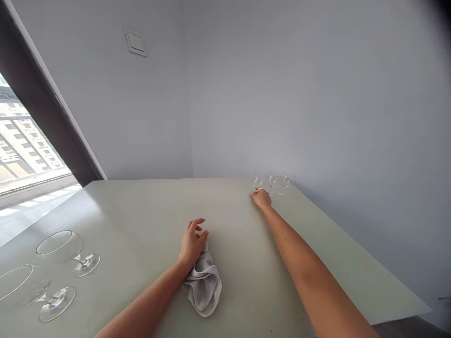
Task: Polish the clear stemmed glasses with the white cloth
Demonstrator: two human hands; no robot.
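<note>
My right hand point(261, 198) reaches to the far side of the table, its fingers closed at the foot of a stemmed glass point(259, 180). Two more stemmed glasses, a middle one point(274, 179) and a right one point(288, 178), stand upright close beside it. Nearer to me, my left hand point(192, 241) rests with its fingers loosely bent and apart, nothing visible between them. A crumpled light grey cloth point(204, 286) lies under its palm and wrist, partly hidden by them.
Two larger stemmed glasses, one nearer point(58, 303) and one farther point(86, 265), stand at the table's left. The pale table point(148, 202) meets grey walls at the back. A light switch point(136, 42) is on the wall, and a window point(26, 141) is at far left.
</note>
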